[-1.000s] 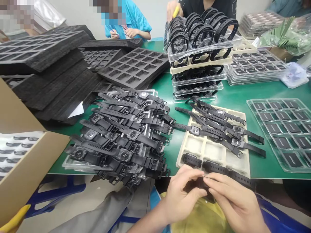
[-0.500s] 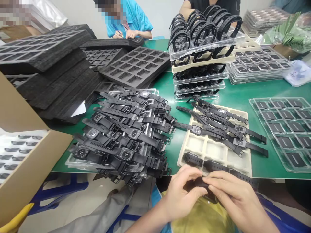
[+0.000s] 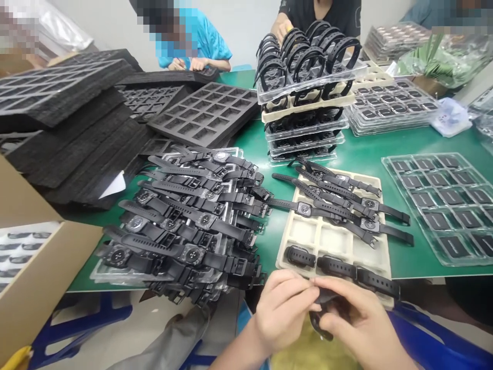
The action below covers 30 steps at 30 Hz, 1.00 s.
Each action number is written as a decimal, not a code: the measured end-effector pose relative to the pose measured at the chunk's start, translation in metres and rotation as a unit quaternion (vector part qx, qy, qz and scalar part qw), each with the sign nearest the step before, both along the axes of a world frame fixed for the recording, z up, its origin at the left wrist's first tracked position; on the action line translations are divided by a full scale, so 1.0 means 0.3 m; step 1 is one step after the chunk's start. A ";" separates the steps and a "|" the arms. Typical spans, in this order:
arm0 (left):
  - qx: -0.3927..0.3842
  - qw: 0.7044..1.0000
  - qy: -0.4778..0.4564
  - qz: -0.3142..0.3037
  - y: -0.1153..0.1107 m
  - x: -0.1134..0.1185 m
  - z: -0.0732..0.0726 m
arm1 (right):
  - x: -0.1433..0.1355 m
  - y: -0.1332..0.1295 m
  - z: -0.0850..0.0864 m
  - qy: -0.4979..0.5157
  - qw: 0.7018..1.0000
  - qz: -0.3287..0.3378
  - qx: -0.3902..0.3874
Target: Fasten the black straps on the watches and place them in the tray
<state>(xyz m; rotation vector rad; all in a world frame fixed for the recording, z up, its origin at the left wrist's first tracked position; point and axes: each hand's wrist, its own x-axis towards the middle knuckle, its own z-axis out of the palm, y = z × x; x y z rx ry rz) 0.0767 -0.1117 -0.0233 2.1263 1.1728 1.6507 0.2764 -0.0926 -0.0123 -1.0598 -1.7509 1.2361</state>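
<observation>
A black watch (image 3: 326, 299) is pinched by left hand (image 3: 285, 304) and right hand (image 3: 359, 318) before the beige tray (image 3: 334, 238). Three looped watches (image 3: 336, 266) are seated in its near row; unlooped watches (image 3: 305, 208) are left atop and leftward.

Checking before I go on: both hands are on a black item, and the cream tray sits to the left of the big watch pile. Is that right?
Not quite: the head view shows the cream tray to the right of the big watch pile. The left hand and right hand are both on a black item.
</observation>
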 end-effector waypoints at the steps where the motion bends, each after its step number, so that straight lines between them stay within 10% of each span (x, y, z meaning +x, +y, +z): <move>1: 0.017 1.000 0.002 0.015 -0.002 0.007 -0.003 | -0.003 -0.001 0.000 0.012 1.000 -0.006 -0.017; 18: 0.073 0.997 -0.025 0.024 0.012 0.084 -0.025 | 0.035 -0.010 0.037 0.193 0.977 -0.066 -0.056; 25: 0.011 1.000 -0.019 0.005 0.019 0.065 0.003 | 0.093 0.063 0.150 -0.038 0.986 0.060 0.152; 30: -0.023 0.999 -0.031 0.021 0.015 0.051 0.002 | 0.234 0.139 0.166 -0.176 0.953 -0.091 0.230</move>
